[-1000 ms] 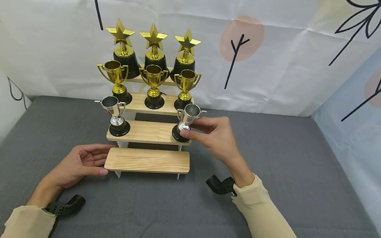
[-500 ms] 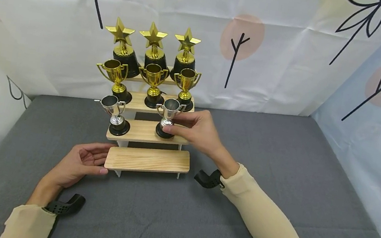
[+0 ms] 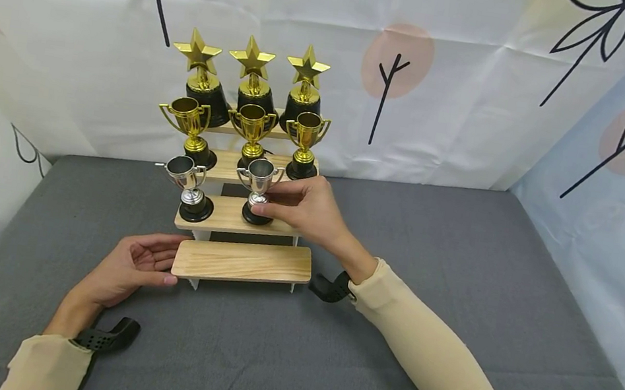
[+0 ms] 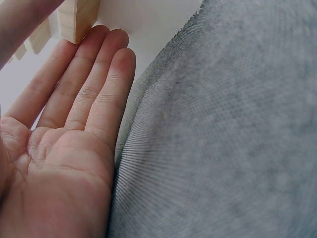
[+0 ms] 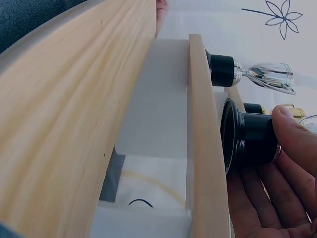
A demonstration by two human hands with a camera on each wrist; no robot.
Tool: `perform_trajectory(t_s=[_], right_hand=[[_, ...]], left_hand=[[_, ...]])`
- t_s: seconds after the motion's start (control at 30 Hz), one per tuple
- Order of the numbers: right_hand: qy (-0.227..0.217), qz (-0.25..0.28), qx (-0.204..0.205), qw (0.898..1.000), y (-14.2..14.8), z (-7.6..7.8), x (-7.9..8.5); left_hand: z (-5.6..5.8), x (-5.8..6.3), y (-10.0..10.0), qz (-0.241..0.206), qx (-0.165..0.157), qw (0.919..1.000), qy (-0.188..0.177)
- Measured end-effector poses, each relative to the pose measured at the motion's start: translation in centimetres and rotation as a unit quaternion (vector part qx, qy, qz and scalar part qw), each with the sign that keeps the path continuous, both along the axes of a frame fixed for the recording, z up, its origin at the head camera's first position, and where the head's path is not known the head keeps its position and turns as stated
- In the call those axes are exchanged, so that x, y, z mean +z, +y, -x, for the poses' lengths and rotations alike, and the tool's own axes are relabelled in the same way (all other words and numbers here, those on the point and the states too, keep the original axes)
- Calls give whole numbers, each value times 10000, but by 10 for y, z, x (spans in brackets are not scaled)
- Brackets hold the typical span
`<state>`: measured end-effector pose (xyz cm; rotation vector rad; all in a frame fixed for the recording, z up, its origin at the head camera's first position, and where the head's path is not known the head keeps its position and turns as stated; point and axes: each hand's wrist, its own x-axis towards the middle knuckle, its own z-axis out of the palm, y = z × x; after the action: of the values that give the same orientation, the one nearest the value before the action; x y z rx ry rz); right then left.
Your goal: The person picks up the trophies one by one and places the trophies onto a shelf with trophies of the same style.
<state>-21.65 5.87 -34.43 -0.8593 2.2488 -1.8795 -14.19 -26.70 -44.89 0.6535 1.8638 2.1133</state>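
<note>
My right hand (image 3: 310, 211) pinches a small silver trophy cup (image 3: 260, 176) by its black base, between thumb and fingers. The cup is over the middle of the second wooden shelf (image 3: 224, 223) from the bottom. In the right wrist view the rim and hollow underside of its black base (image 5: 252, 136) show close to the shelf's edge. Another silver trophy cup (image 3: 185, 178) stands at that shelf's left end. With fingers nearly straight, my left hand (image 3: 128, 266) rests against the left end of the lowest shelf (image 3: 243, 262); its fingertips meet the wood (image 4: 77, 22) in the left wrist view.
Three gold trophy cups (image 3: 253, 123) stand on the third shelf. Behind them, three gold star trophies (image 3: 251, 66) with black bases line the top shelf. The tiered stand sits on a grey cloth (image 3: 430, 251), before a printed white curtain (image 3: 468, 110).
My right hand has carried the silver trophy cup leftward from the second shelf's right end to its middle. The left hand has stayed in place.
</note>
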Motion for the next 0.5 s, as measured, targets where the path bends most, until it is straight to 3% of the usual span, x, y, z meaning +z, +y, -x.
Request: perform_trajectory(t_s=[0.5], right_hand=[[-1,-85,-67,9999,-13,1,-3]], left_hand=[[1,-1,-1,-33,-37,10000,30]])
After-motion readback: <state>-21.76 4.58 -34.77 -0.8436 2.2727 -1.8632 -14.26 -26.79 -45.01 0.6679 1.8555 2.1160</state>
